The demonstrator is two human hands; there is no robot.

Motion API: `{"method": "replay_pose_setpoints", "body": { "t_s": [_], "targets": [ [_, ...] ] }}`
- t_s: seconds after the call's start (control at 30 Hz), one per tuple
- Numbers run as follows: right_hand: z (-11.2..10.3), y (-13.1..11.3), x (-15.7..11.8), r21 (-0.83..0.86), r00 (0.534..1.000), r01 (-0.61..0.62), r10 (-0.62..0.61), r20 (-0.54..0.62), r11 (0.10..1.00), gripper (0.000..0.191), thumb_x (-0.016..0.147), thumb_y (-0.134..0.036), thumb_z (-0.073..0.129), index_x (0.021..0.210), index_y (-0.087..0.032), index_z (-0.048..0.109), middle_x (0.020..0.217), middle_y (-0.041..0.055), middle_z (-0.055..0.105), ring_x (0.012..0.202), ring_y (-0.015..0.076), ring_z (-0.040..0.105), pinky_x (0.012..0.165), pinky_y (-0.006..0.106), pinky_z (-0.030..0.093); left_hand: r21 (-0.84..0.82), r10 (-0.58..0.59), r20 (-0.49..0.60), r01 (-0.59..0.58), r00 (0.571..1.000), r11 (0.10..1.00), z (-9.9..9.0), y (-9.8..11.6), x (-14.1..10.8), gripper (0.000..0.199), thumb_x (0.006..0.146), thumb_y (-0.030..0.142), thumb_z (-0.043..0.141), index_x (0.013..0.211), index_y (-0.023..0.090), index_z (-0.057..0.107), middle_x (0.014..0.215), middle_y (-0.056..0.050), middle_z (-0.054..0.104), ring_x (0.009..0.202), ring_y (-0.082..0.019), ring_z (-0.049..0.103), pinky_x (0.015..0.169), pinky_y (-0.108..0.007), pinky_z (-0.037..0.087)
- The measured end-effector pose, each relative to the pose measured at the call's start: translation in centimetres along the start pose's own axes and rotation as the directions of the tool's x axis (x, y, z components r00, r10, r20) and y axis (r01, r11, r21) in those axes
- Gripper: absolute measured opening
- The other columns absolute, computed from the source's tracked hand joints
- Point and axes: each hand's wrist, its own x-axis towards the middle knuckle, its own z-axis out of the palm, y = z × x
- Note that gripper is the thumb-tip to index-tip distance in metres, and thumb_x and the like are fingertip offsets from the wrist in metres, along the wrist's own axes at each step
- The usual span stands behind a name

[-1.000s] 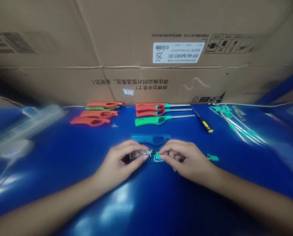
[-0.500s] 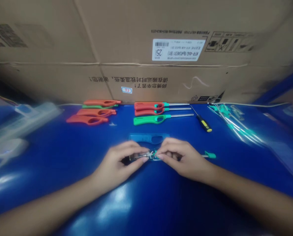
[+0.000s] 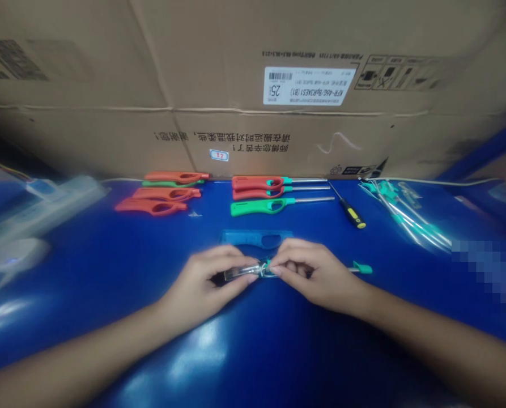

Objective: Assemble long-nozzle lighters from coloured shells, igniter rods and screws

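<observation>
My left hand (image 3: 212,277) pinches a clear lighter fuel tank (image 3: 236,272) between thumb and fingertips. Facing it, my right hand (image 3: 316,272) is closed, its thumb and index fingertip at small green and white parts by the tank's end; exactly what it grips is too small to tell. From behind the right hand a metal rod with a green end piece (image 3: 363,268) sticks out to the right. Just beyond the hands lies a blue lighter handle shell (image 3: 239,237), partly covered by the fingers.
Red and green lighters (image 3: 253,208) with metal barrels lie behind, beside a screwdriver (image 3: 352,214). Orange handle shells (image 3: 151,208) are stacked at left. Bagged rods with green parts (image 3: 409,218) lie right. A cardboard box (image 3: 219,73) walls off the back; a power strip (image 3: 66,201) is left.
The clear tank has tilted slightly in my left fingers, its free end a little lower. My right hand has hardly moved.
</observation>
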Motion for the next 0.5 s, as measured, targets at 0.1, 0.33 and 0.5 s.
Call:
{"method": "replay_pose_setpoints", "body": {
  "t_s": [0.1,0.33,0.5],
  "targets": [
    [0.00,0.03,0.05,0.003,1.000,-0.014,0.014,0.003,1.000,0.014,0.092,-0.023,0.061,0.090,-0.016,0.073,0.080,0.0014,0.059,0.058,0.0063,0.048,0.048,0.019,0.039,0.003,-0.002,0.001,0.002,1.000,1.000,0.00,0.02,-0.03,0.019,0.088,0.019,0.072,0.107,0.019,0.077,0.091,-0.006,0.074,0.075,-0.013,0.068,0.066,-0.023,0.054],
    [-0.02,-0.10,-0.03,-0.007,1.000,-0.012,0.012,0.015,1.000,0.015,0.093,-0.022,0.061,0.090,-0.015,0.074,0.082,0.0023,0.061,0.059,0.0064,0.049,0.050,0.019,0.039,0.001,-0.003,0.004,0.003,1.000,1.000,0.04,-0.03,-0.08,0.020,0.088,0.018,0.072,0.107,0.019,0.077,0.093,-0.005,0.074,0.078,-0.013,0.069,0.069,-0.021,0.055],
    [-0.01,-0.16,0.03,-0.015,1.000,-0.012,0.012,0.022,1.000,0.015,0.093,-0.022,0.060,0.090,-0.015,0.073,0.082,0.0019,0.060,0.059,0.0065,0.048,0.051,0.020,0.039,-0.005,-0.009,0.008,0.009,1.000,1.000,0.10,-0.19,-0.03,0.021,0.088,0.018,0.072,0.109,0.019,0.077,0.093,-0.005,0.074,0.079,-0.013,0.070,0.071,-0.021,0.055]
  ]
}}
